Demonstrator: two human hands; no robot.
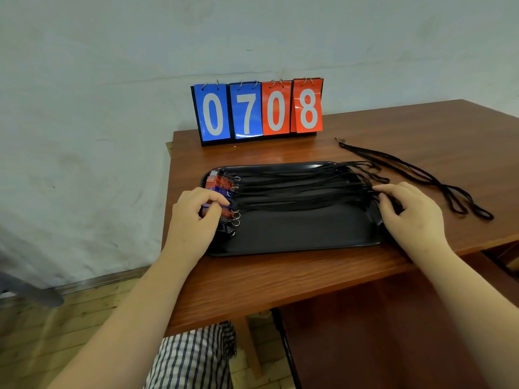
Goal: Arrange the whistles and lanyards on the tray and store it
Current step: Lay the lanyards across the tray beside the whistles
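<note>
Tray [295, 234]: black, rectangular, rounded corners, low raised rim, matte bottom. It sits flat on the table [280, 282], near the front edge.

Whistles [220, 181]: hard plastic in red, blue and black, each with a small metal split ring. They are stacked in a column at the tray's 9 o'clock end.

Lanyards [295, 189]: thin flat black cords, running roughly parallel from the whistles to the 3 o'clock end, where the loops spill over the rim. They cover the far half of the tray; the near half shows bare bottom.

Loose lanyards [421, 178]: two or three black cords on the table at the tray's 2 o'clock, off the tray.

Left hand [193, 217]: fingers curled over the whistles, thumb and forefinger pinching a blue one.

Right hand [407, 211]: fingers loosely bent, tips on the lanyard loops at 3 o'clock. Can't tell if it grips them.

Table: reddish-brown wood-grain laminate, glossy.

Scoreboard [258, 110]: at 12 o'clock, ring-bound flip cards, blue 0 7, red 0 8.

Wall [112, 94]: pale, scuffed. Floor [84, 313]: wood blocks. Striped fabric [191, 357] at 6 o'clock, under the table edge.
</note>
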